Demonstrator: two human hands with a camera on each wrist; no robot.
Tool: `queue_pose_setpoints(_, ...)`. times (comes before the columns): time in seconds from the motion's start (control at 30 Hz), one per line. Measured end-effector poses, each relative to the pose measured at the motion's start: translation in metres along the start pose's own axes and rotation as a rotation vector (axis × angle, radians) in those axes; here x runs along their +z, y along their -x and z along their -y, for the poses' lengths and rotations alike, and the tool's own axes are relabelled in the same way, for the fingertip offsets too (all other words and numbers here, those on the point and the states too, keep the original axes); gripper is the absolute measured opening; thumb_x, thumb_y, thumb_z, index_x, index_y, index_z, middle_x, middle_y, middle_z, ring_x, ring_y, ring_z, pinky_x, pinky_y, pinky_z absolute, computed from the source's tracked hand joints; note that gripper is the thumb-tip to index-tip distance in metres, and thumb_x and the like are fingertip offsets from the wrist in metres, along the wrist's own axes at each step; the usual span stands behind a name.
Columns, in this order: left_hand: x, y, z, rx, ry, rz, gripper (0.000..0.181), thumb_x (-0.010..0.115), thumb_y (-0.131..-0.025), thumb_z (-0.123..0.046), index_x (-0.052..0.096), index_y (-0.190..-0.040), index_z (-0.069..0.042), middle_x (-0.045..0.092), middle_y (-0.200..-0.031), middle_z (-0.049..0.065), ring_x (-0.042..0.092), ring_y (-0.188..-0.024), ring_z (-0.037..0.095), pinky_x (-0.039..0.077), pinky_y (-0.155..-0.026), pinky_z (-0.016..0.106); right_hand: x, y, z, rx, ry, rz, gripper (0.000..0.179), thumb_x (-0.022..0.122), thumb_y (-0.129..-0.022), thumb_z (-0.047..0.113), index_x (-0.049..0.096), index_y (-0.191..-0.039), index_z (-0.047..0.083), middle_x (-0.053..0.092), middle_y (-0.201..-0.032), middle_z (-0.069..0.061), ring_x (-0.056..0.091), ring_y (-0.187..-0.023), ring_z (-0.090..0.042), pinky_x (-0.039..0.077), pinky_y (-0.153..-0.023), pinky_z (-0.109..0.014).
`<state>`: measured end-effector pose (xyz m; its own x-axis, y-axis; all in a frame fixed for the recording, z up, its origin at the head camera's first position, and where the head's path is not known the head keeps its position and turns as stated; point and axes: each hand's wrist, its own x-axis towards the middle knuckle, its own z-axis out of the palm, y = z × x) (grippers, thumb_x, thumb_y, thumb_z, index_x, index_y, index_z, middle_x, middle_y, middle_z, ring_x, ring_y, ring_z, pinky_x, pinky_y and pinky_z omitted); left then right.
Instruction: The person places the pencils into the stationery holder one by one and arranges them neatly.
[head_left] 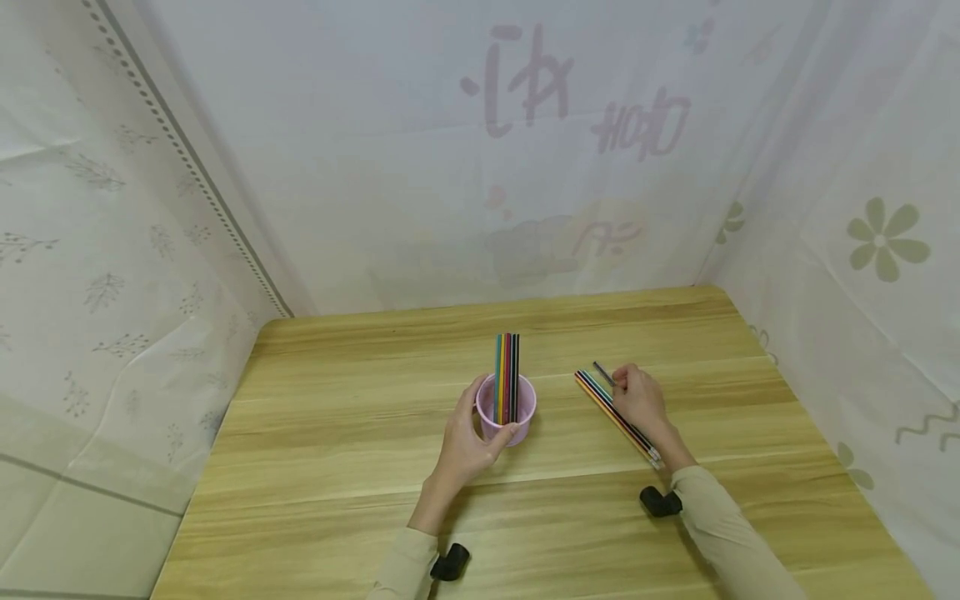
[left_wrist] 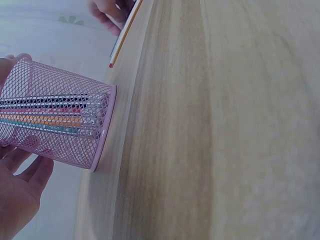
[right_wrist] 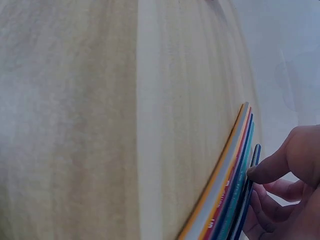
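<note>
My left hand (head_left: 461,446) grips a pink mesh pencil cup (head_left: 522,435) around its side, thumb near the front rim. Several pencils (head_left: 507,367) in blue, yellow, red and black stand upright inside it; through the mesh (left_wrist: 60,82) their lower ends show near the base. To the right, my right hand (head_left: 642,404) pinches a dark pencil (right_wrist: 257,154) between thumb and fingers. That pencil lies alongside a slanted row of pencils (head_left: 607,407) on the table, with orange, red, blue and teal barrels. My palm hides part of the pinched pencil.
The wooden table (head_left: 337,433) runs back to a pale printed curtain (head_left: 375,167), with more patterned cloth on the left and right. A black wrist camera (head_left: 450,563) is strapped at each sleeve.
</note>
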<state>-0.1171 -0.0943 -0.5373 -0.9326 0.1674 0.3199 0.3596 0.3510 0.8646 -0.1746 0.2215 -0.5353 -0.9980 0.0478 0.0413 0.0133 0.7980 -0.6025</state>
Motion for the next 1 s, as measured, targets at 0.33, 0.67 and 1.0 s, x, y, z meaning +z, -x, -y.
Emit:
queue_pose_setpoints(0.33,0.000,0.000,0.001,-0.017,0.010,0.001,0.091,0.084,-0.081,-0.027,0.036,-0.154,-0.004,0.054,-0.144,0.010,0.057,-0.128,0.026,0.053,-0.106,0.045,-0.009,-0.004,0.007,-0.068,0.029,0.005,0.024,0.050,-0.088,-0.006,0.061,-0.109,-0.011,0.063,-0.093,-0.023,0.060,-0.083,-0.033,0.052,-0.072,-0.047)
queue_pose_setpoints(0.67,0.000,0.000,0.001,-0.018,-0.001,0.002,0.088,0.082,-0.084,-0.030,0.034,-0.155,-0.011,0.053,-0.146,0.010,0.056,-0.129,0.027,0.052,-0.107,0.046,-0.016,-0.004,0.018,-0.093,-0.001,-0.028,0.022,0.049,-0.092,-0.004,0.060,-0.110,-0.011,0.061,-0.094,-0.022,0.058,-0.085,-0.034,0.049,-0.072,-0.045)
queue_pose_setpoints(1.0,0.000,0.001,0.001,-0.014,0.005,0.005,0.088,0.082,-0.084,-0.031,0.034,-0.156,-0.013,0.052,-0.148,0.010,0.055,-0.131,0.027,0.050,-0.110,0.046,-0.028,-0.002,0.043,-0.098,-0.028,-0.079,0.023,0.045,-0.095,-0.002,0.058,-0.113,-0.010,0.061,-0.101,-0.025,0.058,-0.094,-0.039,0.049,-0.079,-0.050)
